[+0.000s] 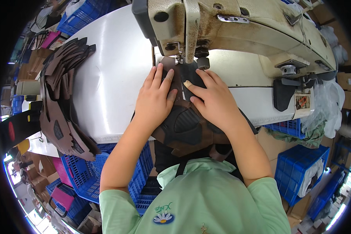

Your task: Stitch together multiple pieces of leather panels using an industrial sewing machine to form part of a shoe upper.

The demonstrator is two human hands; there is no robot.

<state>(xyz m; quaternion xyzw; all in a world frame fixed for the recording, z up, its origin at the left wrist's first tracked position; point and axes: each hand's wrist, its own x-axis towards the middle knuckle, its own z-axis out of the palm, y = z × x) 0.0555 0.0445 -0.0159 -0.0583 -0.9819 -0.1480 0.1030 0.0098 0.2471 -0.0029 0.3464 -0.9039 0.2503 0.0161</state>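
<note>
Brown and black leather-like pieces (183, 121) lie under the needle area (178, 59) of a beige sewing machine (238, 33). My left hand (155, 95) rests flat on the brown part, fingers stretched toward the needle. On the black part lies my right hand (216, 97), fingers spread, with a pale wrap (187, 84) round one finger. A seam line runs between the two hands. The lower part of the work, with black ribbed panels, hangs over the table edge toward my lap. Neither hand grasps anything.
A stack of brown cut pieces (62, 97) drapes over the left of the white table (109, 78). Blue plastic crates (85, 175) stand below left, another blue crate (296, 171) below right. A clear plastic bag (327, 101) hangs at the table's right end.
</note>
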